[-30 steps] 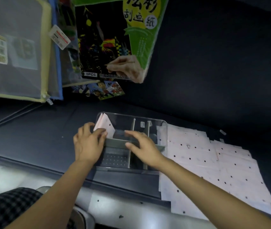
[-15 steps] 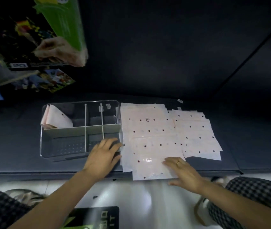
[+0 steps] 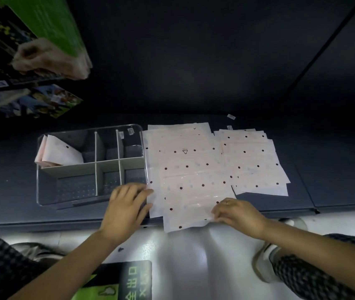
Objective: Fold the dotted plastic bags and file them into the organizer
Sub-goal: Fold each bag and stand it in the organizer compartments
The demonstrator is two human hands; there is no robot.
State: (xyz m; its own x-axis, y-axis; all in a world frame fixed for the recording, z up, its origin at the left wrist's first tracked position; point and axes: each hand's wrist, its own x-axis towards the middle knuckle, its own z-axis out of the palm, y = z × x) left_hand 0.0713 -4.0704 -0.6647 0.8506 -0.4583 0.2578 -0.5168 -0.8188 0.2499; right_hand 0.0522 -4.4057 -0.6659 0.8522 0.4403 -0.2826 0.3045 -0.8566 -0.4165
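A clear organizer (image 3: 49, 198) with grey dividers stands on the dark shelf, left of centre. Folded dotted bags (image 3: 58, 153) lean in its back-left compartment. To its right lies a stack of flat pale-pink dotted plastic bags (image 3: 189, 169), with a second stack (image 3: 256, 163) further right. My left hand (image 3: 126, 210) rests with relaxed fingers at the organizer's front right corner, its fingertips touching the left edge of the top bag. My right hand (image 3: 237, 213) pinches the near right corner of that top bag, whose front edge overhangs the shelf.
Packaged craft sets (image 3: 31, 50) hang at the upper left, above the shelf. The shelf's front edge (image 3: 42, 224) runs across below the organizer. A white floor lies beneath, with a green-black package (image 3: 126, 280) on it, my checked trouser legs and a shoe (image 3: 265, 265).
My view swung right from the organizer to the flat bags. My left hand left the folded bags in the organizer and came to its front right corner. My right hand curled onto the top bag's near corner.
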